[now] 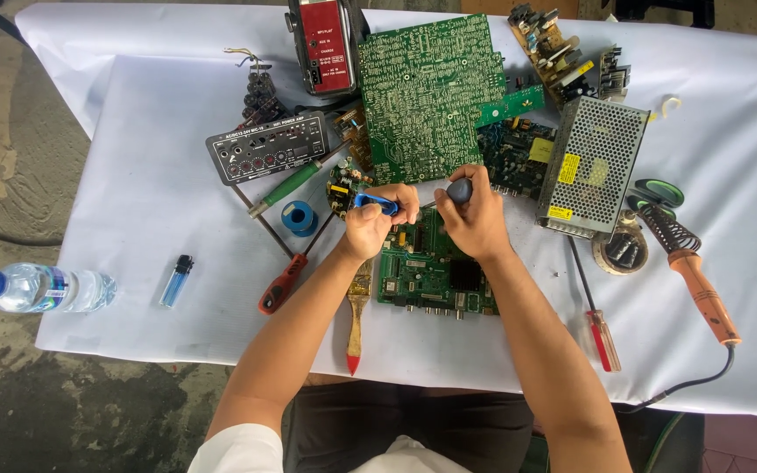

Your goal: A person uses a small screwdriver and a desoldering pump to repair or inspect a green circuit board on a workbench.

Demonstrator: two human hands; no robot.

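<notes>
Here — hands point(422, 219) closed around tools point(377, 203)

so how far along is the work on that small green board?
Done: nothing visibly finished; small green board lies flat under the hands, parts in place as far as I can tell. In hand: left hand grips a blue tool, right hand a dark-handled tool, both over its top edge. Soldering iron lies aside, untouched.

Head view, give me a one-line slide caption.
Two hands, left hand with blue tool, right hand, over green circuit board.
</notes>
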